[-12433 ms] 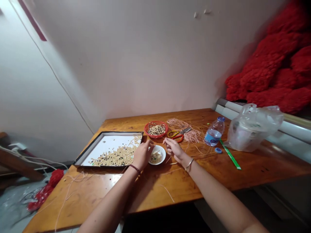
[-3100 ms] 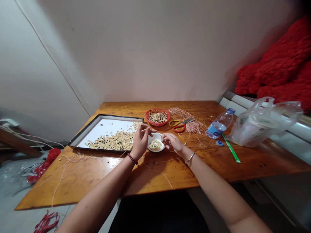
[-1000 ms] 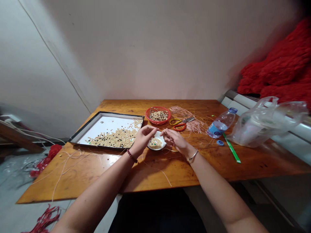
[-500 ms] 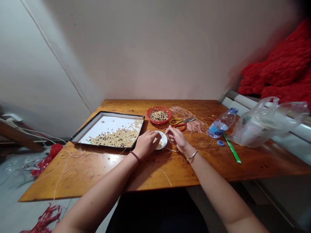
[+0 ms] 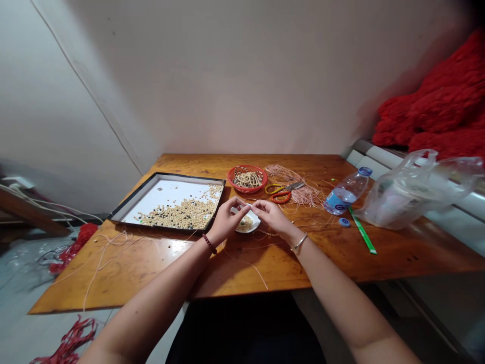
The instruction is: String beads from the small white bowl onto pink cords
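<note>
My left hand (image 5: pixel 226 221) and my right hand (image 5: pixel 271 216) meet at the fingertips just above a small white dish (image 5: pixel 253 223) holding pale beads. Both hands seem to pinch a thin pale cord (image 5: pixel 242 205), though it is too fine to follow clearly. The hands partly hide the dish. A short strand of beads (image 5: pixel 268 233) lies on the wooden table (image 5: pixel 132 268) just below my right hand. To the left of my left hand, a black-framed tray (image 5: pixel 170 194) holds scattered pale and dark beads.
A red basket (image 5: pixel 261 178) of bead strands, orange-handled scissors (image 5: pixel 284 191), pale cord bundles (image 5: pixel 299 197), a water bottle (image 5: pixel 346 192), a blue cap (image 5: pixel 344 222), a green ruler (image 5: pixel 362 231) and a plastic bag (image 5: pixel 409 192) stand beyond. Loose cords trail over the table.
My hands have moved closer together, and their fingertips now meet above the dish. My left hand has risen from the dish's near side. The tray and dish look unmoved.
</note>
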